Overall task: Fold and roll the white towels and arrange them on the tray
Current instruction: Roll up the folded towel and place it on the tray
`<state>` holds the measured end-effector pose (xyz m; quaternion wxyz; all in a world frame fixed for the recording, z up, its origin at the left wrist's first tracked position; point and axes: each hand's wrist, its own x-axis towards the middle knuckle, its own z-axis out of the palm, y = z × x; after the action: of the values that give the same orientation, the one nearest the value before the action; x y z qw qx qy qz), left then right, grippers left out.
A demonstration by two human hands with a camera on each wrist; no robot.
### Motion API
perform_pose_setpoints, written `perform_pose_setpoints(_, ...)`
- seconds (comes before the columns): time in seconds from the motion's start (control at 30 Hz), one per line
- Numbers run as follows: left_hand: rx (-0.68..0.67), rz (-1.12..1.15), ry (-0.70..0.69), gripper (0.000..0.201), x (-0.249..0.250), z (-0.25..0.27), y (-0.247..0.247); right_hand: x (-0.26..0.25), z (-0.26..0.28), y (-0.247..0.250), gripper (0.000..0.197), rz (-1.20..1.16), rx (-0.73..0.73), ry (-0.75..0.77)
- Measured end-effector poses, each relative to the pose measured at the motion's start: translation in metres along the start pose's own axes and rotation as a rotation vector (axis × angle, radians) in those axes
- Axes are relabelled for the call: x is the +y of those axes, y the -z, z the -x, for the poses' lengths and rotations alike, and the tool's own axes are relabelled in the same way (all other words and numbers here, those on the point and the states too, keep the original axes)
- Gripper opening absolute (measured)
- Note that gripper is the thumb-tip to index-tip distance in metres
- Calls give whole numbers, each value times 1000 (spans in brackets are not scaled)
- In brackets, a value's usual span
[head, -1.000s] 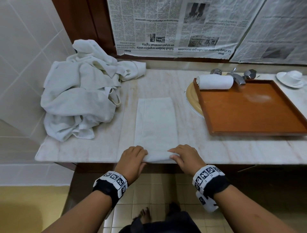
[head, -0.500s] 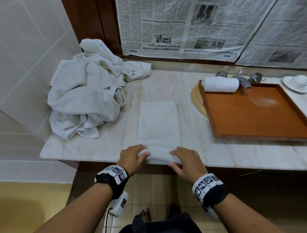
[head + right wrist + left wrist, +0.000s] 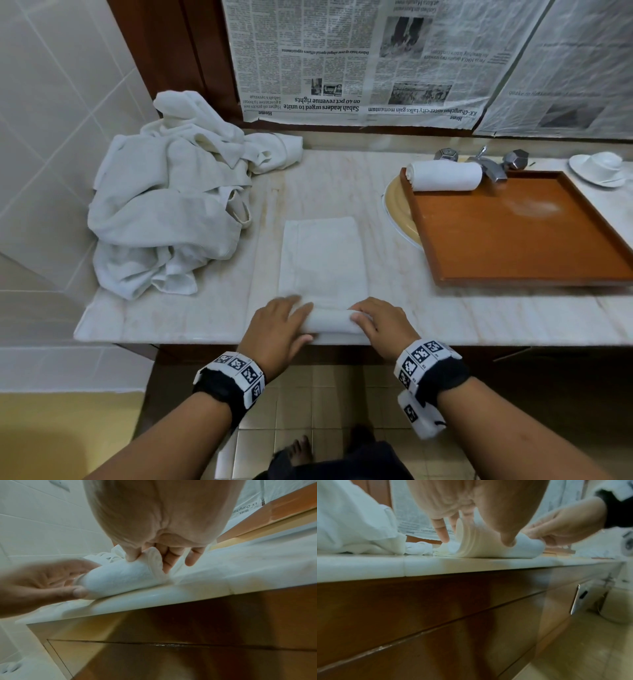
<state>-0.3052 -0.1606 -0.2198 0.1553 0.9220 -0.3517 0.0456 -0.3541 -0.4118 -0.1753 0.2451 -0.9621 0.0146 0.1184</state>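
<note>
Two hands are placed on one folded towel [image 3: 323, 260] at the near edge of the marble counter [image 3: 191, 318]. Its near end is wound into a short roll, while the remainder lies flat, extending away from the edge. The left hand [image 3: 277, 329] is curled over the roll's left end and the right hand [image 3: 383, 325] over its right end; each grips the roll between thumb and fingers.

From the head view only the backs of the hands are seen. The thumbs are shown by the wrist views: in the left wrist view, the left thumb is pressed into the near face of the roll, with the fingers [image 3: 442, 534] reaching down behind it. In the right wrist view, the right thumb is pressed on top, the fingers [image 3: 169, 559] are bent round the open end, and the layered spiral of cloth is exposed.

Farther back, to the left, a loose heap of unfolded towels [image 3: 171, 212] is piled against the tiled wall. To the right, the wooden tray [image 3: 513, 240] carries one finished rolled towel [image 3: 445, 176] at its far-left corner; these are fully seen in the head view alone.
</note>
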Motion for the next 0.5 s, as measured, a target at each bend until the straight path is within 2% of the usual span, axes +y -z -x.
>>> perform_pose_setpoints(0.07,-51,-4,-23,46,-2,-2,-1,-4,-2,3,23,-28,5,-43)
perform_pose_setpoints(0.17,-57,43,43,49,-4,-8,0,-10,-2,1,13,-45,73,-81)
perform_pose_setpoints(0.27,-143,129,163,65,1,-15,6,-15,3,-10,13,57,134,-28)
perform_pose_setpoints(0.3,-184,175,221,72,2,-18,9,-14,6,-15,17,64,140,-11)
perform_pose_setpoints(0.37,-205,285,305,75,2,-24,13,-10,16,-23,38,59,125,23)
perform_pose_setpoints(0.43,-206,361,337,62,2,-25,16,-4,23,-26,51,66,99,57)
perform_pose_setpoints(0.5,-190,424,393,34,-1,-23,13,-2,22,-24,48,75,75,72)
